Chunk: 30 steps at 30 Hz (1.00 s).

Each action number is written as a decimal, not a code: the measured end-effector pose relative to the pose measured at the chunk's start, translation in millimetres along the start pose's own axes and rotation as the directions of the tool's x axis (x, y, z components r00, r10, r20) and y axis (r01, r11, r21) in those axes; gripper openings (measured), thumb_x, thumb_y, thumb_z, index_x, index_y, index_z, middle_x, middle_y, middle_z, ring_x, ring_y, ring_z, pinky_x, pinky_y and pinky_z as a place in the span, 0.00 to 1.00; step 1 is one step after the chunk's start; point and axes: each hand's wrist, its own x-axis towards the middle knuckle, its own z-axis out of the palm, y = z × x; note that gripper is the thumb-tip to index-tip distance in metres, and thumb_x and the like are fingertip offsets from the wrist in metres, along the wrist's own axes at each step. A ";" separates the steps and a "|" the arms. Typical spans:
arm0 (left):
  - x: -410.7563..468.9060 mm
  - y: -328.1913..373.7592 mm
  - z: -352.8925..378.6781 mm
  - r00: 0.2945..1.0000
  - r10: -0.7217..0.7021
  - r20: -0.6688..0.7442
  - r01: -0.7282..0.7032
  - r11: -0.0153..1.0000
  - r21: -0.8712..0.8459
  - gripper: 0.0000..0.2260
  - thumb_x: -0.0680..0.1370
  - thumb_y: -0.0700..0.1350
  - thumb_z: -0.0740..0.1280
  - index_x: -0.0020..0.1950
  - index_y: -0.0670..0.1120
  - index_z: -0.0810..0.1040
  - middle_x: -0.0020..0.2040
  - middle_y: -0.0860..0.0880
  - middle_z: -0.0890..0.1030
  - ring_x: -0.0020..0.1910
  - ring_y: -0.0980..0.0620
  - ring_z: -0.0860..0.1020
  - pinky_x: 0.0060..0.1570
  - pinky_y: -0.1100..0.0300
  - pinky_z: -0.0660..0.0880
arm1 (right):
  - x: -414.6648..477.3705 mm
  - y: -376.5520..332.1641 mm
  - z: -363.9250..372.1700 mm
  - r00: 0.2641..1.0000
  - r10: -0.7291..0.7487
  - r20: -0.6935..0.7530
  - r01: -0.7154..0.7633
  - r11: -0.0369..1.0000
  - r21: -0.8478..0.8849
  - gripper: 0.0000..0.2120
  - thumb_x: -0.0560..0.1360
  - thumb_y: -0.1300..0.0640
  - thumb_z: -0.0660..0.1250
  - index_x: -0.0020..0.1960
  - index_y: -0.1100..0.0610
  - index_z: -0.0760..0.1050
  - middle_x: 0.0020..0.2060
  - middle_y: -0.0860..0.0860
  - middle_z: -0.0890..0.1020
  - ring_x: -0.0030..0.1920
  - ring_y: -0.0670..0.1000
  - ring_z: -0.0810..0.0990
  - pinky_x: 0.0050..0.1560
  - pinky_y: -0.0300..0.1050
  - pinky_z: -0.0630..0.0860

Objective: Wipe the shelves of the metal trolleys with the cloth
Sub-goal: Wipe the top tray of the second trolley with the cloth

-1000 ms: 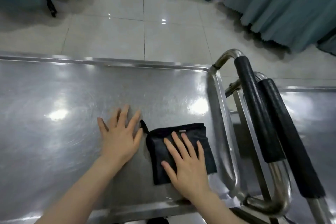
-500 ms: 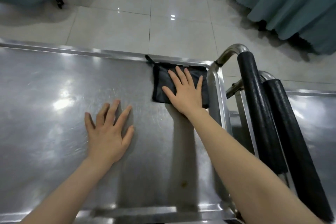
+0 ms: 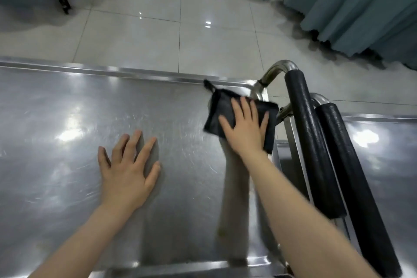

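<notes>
A folded black cloth [image 3: 220, 110] lies on the top shelf of a steel trolley [image 3: 67, 101], near its far right corner. My right hand [image 3: 244, 130] presses flat on the cloth with straight, spread fingers. The cloth's right edge reaches the shelf's raised rim. My left hand [image 3: 128, 169] rests flat on the bare shelf, palm down, to the left and nearer to me.
A second steel trolley [image 3: 383, 165] stands close on the right. Two black foam-covered handles [image 3: 316, 153] rise between the two shelves. Beyond lies a glossy tiled floor [image 3: 180, 29], with teal-skirted tables [image 3: 361, 7] at the back right.
My right hand pushed the cloth from the near right part of the shelf up to the far right corner, then slightly back and rightward. My left hand stayed planted.
</notes>
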 end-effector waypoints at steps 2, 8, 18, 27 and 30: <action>-0.2 0.1 4.1 0.999 0.000 -0.033 0.000 1.000 0.001 0.27 0.77 0.62 0.51 0.75 0.56 0.65 0.76 0.47 0.62 0.75 0.44 0.57 0.70 0.33 0.49 | 49.4 -3.5 -3.1 1.000 -0.008 0.019 0.008 1.000 0.020 0.32 0.78 0.33 0.47 0.79 0.45 0.51 0.79 0.46 0.50 0.79 0.51 0.44 0.73 0.66 0.37; -0.8 -1.6 5.3 0.999 -0.010 -0.049 0.010 1.000 0.001 0.27 0.76 0.62 0.52 0.74 0.57 0.66 0.76 0.48 0.62 0.75 0.44 0.57 0.70 0.35 0.50 | -3.1 -3.8 5.6 0.998 -0.061 -0.016 0.061 0.998 0.017 0.31 0.80 0.35 0.47 0.79 0.46 0.51 0.79 0.47 0.52 0.79 0.51 0.45 0.74 0.67 0.39; 1.0 -1.6 5.2 1.000 -0.017 -0.025 0.017 1.000 -0.008 0.26 0.77 0.63 0.50 0.74 0.57 0.64 0.76 0.48 0.61 0.75 0.45 0.56 0.70 0.35 0.50 | -166.5 25.8 17.1 1.000 -0.010 -0.013 0.010 0.998 -0.062 0.32 0.79 0.35 0.48 0.78 0.48 0.55 0.79 0.49 0.54 0.79 0.53 0.48 0.74 0.69 0.45; 3.4 -5.9 10.2 0.995 0.014 -0.097 -0.021 0.997 -0.079 0.25 0.77 0.62 0.53 0.73 0.57 0.65 0.75 0.48 0.62 0.75 0.45 0.56 0.70 0.34 0.48 | -6.6 -4.0 2.0 0.999 0.015 0.045 -0.014 0.999 -0.032 0.32 0.80 0.34 0.45 0.80 0.46 0.48 0.79 0.45 0.48 0.79 0.51 0.42 0.73 0.69 0.37; 1.5 -6.0 6.4 0.999 0.018 -0.048 -0.023 0.995 -0.102 0.25 0.77 0.61 0.55 0.73 0.58 0.64 0.76 0.48 0.61 0.75 0.45 0.54 0.71 0.35 0.45 | -84.6 -7.1 5.3 0.990 -0.126 0.059 0.127 0.992 -0.021 0.31 0.80 0.35 0.46 0.80 0.45 0.47 0.79 0.44 0.46 0.78 0.48 0.40 0.74 0.68 0.37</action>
